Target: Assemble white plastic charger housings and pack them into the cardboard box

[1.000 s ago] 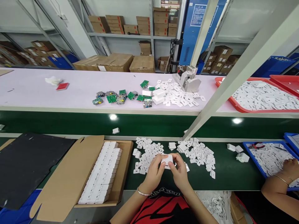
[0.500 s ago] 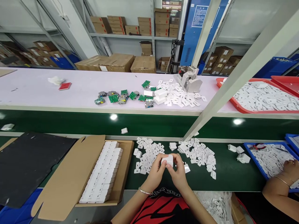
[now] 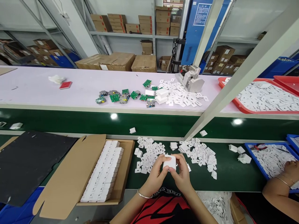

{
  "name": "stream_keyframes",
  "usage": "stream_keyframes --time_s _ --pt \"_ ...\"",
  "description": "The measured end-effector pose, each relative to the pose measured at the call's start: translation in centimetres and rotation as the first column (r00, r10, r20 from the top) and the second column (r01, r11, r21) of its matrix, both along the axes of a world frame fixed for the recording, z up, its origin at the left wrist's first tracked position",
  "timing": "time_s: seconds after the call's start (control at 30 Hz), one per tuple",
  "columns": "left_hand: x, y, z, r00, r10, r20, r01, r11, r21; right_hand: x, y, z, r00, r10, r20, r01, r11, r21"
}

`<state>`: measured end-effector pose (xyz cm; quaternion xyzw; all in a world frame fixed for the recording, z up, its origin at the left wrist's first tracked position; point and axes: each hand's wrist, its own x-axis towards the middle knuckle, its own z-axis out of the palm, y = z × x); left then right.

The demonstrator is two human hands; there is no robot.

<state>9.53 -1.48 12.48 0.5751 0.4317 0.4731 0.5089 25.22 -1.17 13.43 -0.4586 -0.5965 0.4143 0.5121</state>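
Between my two hands is a small white plastic housing, held close in front of my body above the green work surface. My left hand grips its left side with thumb and fingers. On the other side my right hand closes on it with thumb and forefinger. Loose flat white plates lie in a pile just beyond my left hand, and a second pile of white plates spreads beyond my right. A white piece lies partly hidden behind my right hand.
An open cardboard box with rows of white housings stands at left, beside a black sheet. A slanted post rises at right. A co-worker's hand reaches into a blue tray. Green circuit boards lie on the upper shelf.
The housing has been turned in my hands, so a broader face of it shows. Small white pieces on the green belt behind have shifted to the right.
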Motion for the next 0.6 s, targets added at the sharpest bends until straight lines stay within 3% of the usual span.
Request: stream_keyframes --time_s 0.23,0.47,0.6 --pt "0.0 0.2 0.4 0.996 0.026 0.080 -0.026 1.000 0.002 -0.8 0.1 0.6 0.998 -0.070 0.008 0.069 0.997 0.028" --pt "-0.5 0.1 -0.4 0.984 0.175 -0.033 -0.166 0.970 0.179 -1.9 0.5 1.0 0.995 -0.092 0.044 0.089 0.994 0.067" --pt "-1.8 0.0 -0.2 0.976 0.162 -0.143 -0.105 0.933 0.345 -2.4 0.4 1.4 0.998 -0.063 -0.015 0.064 0.995 0.074"
